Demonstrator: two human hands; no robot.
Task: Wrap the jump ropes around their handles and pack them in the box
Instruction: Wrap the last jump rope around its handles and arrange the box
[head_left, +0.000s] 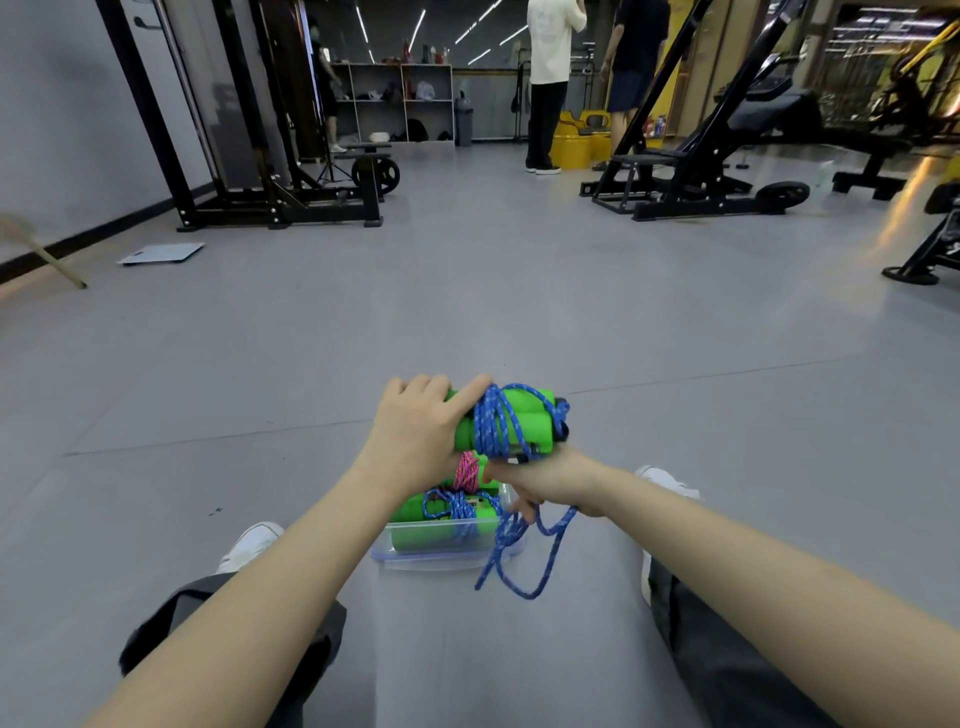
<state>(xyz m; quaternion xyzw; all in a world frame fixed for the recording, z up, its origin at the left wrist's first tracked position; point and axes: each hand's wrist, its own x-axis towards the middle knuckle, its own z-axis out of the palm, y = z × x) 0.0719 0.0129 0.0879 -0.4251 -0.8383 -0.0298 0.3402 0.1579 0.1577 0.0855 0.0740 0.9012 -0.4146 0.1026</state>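
— What are the fingers doing?

— Those of the left hand (415, 431) curl over a pair of green handles (524, 421) and grip them from above, held sideways in the air. The right hand (545, 480) sits just beneath, its fingers (522, 508) closed around the blue rope (496, 423).

— How far along is the rope?

— Several turns are wound around the middle of the handles. The rest hangs from the right hand in loose loops, down to the near corner of the box (431, 558).

— And where is the box?

— It's clear plastic, on the grey floor (467, 291) between the person's spread legs, straight under the hands. Inside lie more green-handled ropes, one wound in blue cord (452, 512), one in pink cord (466, 474).

— Anything further out?

— White shoes (249, 545) to either side, black gym machines (691, 182) farther back, and two people (550, 78) standing at the far end.
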